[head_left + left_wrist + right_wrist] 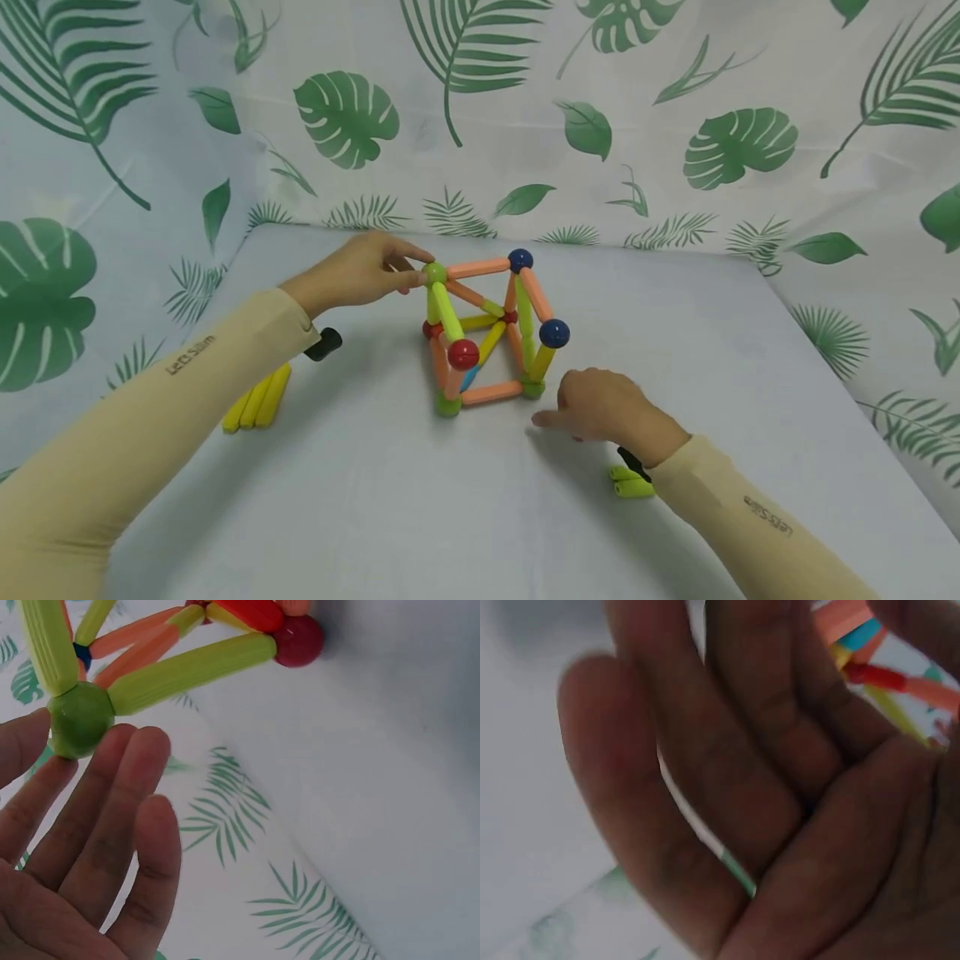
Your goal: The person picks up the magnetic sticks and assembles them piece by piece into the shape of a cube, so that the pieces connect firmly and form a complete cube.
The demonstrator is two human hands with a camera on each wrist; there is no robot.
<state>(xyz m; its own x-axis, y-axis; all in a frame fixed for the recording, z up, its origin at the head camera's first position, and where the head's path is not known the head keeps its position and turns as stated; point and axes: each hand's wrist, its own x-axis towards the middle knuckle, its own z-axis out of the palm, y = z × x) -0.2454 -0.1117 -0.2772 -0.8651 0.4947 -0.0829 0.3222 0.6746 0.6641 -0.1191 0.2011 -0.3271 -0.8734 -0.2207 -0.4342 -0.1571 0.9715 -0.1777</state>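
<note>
A cube-like frame of coloured sticks and balls stands mid-table, with orange sticks [491,392] along its base. At its upper left corner, my left hand [352,268] pinches a green ball [81,720] between thumb and fingertips. Yellow-green sticks [191,673] run from that ball, one of them to a red ball [463,354]. Two dark blue balls [554,333] top the right side. Beside the lower right corner, my right hand [603,406] hovers with loosely bent fingers, and no piece shows in its palm in the right wrist view.
Several yellow sticks [258,400] lie left of the frame, partly behind the left sleeve. Short yellow-green sticks [632,483] lie under the right wrist. A leaf-patterned cloth [525,100] rises behind the white table [375,517].
</note>
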